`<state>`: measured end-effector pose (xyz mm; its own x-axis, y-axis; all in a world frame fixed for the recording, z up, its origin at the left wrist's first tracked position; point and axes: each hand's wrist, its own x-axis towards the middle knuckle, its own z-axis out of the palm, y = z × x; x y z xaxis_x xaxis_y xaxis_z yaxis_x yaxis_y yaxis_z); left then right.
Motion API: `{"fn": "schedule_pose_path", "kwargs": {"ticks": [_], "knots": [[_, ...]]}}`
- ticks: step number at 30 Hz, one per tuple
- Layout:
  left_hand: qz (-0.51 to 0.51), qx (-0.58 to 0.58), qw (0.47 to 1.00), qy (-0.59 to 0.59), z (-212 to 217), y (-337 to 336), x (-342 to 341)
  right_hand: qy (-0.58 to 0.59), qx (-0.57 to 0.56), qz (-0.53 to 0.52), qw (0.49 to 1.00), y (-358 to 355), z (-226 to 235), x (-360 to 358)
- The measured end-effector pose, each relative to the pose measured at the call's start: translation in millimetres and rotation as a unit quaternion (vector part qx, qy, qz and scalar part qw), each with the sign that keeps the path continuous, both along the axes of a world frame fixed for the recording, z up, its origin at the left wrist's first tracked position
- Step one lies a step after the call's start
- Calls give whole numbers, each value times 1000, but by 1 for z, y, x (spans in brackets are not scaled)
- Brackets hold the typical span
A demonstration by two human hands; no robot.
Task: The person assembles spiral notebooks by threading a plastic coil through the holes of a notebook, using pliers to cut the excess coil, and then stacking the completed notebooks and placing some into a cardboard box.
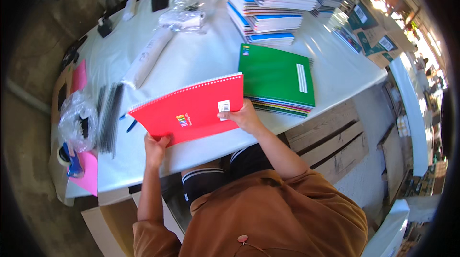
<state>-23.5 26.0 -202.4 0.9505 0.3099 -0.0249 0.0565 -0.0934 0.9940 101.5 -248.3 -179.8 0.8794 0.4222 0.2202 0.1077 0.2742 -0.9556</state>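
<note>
A red spiral notebook (196, 101) is held tilted above the table's front edge, its coil along the upper side. My left hand (155, 147) grips its lower left corner, thumb on the cover. At the right end, my right hand (244, 117) pinches the notebook, its thumb over a white barcode label (224, 107). Just beyond that hand lies a stack of notebooks with a green notebook (278, 75) on top and several coloured edges beneath. Fingers behind the red notebook are hidden.
Tall piles of notebooks (261, 10) stand at the back. On the left lie black plastic coils (110, 118), a wrapped white roll (151, 55), a blue tape dispenser (73, 161) and clear plastic wrap (78, 120). An open cardboard box (112, 223) sits below the table (191, 160); cardboard boxes (378, 36) stand far right.
</note>
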Motion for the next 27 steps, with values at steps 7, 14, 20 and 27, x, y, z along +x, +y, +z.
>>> {"fn": "schedule_pose_path", "kwargs": {"ticks": [7,14,20,27], "knots": [[31,13,994,-106,6,-44,10,-13,8,36,999,-28,-12,-8],[40,-49,998,-30,-14,-35,3,-60,-41,91,993,-34,26,1],[-27,374,926,42,-28,61,-4,-102,-55,123,986,-35,43,16],[245,658,689,178,-14,137,-36,-178,-77,95,977,-37,44,13]]}}
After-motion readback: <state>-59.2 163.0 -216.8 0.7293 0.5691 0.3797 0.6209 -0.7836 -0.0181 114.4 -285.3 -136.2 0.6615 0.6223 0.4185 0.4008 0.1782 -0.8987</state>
